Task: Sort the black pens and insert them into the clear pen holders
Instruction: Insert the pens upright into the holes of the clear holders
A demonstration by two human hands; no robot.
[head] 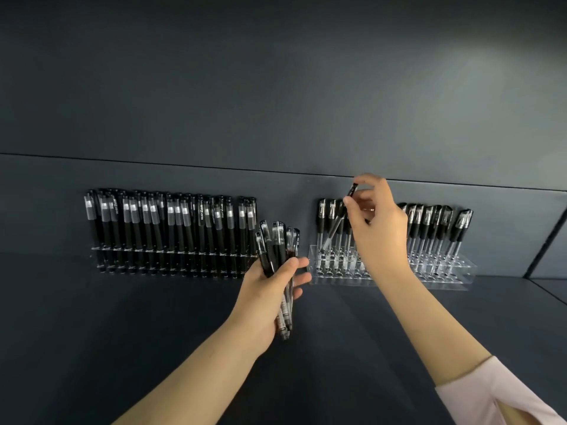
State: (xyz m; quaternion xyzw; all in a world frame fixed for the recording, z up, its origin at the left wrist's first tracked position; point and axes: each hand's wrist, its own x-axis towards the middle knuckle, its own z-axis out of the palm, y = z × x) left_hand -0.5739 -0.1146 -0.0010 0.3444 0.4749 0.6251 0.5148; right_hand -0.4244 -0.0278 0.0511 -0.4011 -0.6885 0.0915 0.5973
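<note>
- A dark blue-grey wall panel (276, 87) fills the upper half of our view, with a thin seam running across it.
- Below it lies the dark table (122, 332), over which we reach with both forearms.
- At the left, against the wall, stands the left pen holder (171, 249), packed with upright black pens (171, 222).
- At the right stands the clear pen holder (445, 271); capped pens (429, 222) stand in its back rows, and the front holes show bare.
- A pale pink sleeve (491, 397) covers our right upper forearm.
- Our left hand (270, 289), between the two holders, grips a bundle of pens (276, 240), fingers curled round it, caps up.
- Our right hand (377, 222), above the clear holder's left part, pinches a single pen (336, 223) near its cap.
- That pen tilts, its tip down at the holder's left holes; we cannot tell if it is seated.
</note>
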